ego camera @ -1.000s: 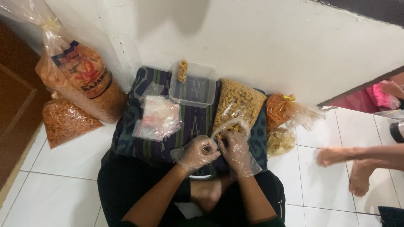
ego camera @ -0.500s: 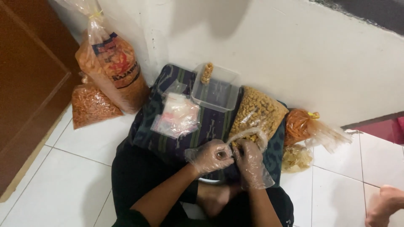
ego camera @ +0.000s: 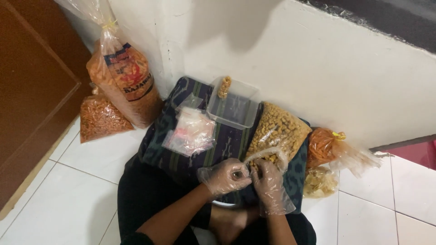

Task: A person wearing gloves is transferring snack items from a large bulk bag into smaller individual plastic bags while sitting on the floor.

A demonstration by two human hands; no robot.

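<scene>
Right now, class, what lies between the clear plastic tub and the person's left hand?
In the head view, dark patterned cloth lies between the clear plastic tub and the left hand.

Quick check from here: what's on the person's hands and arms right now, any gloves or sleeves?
Both the left hand and the right hand wear loose, clear plastic gloves, thin and crinkled, with the cuffs flaring open past the wrists. The forearms are bare, with no sleeves in view. No watch, rings or bands show through the plastic.
</scene>
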